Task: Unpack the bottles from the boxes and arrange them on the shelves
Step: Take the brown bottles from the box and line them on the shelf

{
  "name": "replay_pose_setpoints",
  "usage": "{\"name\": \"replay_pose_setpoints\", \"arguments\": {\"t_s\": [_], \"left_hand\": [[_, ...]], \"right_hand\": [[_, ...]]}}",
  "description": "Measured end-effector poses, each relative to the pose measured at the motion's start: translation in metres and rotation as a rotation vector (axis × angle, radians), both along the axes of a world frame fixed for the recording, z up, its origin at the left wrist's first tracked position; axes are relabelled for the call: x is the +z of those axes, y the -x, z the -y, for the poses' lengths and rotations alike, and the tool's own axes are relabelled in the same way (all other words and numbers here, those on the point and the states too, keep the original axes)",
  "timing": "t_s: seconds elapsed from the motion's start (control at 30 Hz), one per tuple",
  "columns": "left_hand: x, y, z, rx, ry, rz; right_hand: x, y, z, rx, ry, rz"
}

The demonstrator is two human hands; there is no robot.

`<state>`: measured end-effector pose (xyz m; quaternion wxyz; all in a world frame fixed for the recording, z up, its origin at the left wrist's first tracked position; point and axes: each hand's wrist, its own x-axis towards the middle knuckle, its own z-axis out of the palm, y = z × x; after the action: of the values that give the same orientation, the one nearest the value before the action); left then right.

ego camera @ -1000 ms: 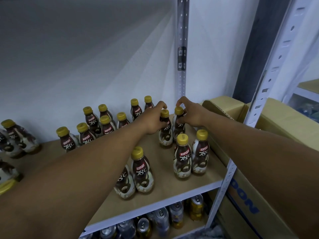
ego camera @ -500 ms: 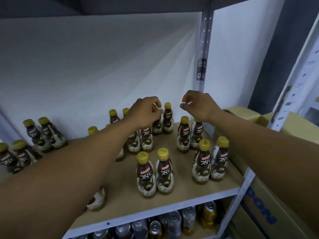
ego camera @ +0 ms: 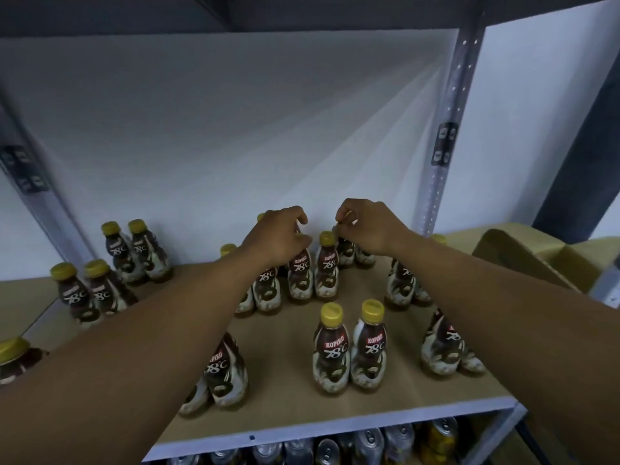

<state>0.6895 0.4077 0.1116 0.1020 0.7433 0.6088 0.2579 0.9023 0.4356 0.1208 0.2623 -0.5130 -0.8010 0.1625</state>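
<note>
Nearest, on level below: cans [ego camera: 369,446]. Above, shelf [ego camera: 281,380] carries bottles in upright touching pairs. Front pair [ego camera: 330,350] stands near edge, others partly hidden behind forearms [ego camera: 167,330].

Further back, left hand [ego camera: 276,238] curls fingers [ego camera: 296,212] over cap of rear bottle [ego camera: 300,266], gripping it from above. Right hand [ego camera: 367,226] bunches fingertips [ego camera: 339,219] at top of back-row bottle [ego camera: 345,254]; whether cap is held, cannot tell. Box [ego camera: 536,260] sits right of shelf.

Likely step: squaring rear pairs. Best done by sliding, not lifting; labels forward; forearms kept clear of front bottles.
</note>
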Motion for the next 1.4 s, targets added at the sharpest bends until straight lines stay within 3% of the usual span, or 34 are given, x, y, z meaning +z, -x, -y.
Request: {"name": "replay_pose_setpoints", "arguments": {"t_s": [0.5,0.93,1.4], "left_hand": [[-0.006,0.005,-0.006,-0.031,0.068,-0.219],[-0.012,-0.003,-0.006,-0.034,0.114,-0.260],[-0.018,-0.013,0.006,-0.048,0.128,-0.177]], "right_hand": [[-0.032,0.013,-0.010,0.039,0.132,0.035],[-0.040,0.022,-0.015,0.032,0.135,0.013],[-0.041,0.004,-0.002,0.052,0.087,0.049]]}}
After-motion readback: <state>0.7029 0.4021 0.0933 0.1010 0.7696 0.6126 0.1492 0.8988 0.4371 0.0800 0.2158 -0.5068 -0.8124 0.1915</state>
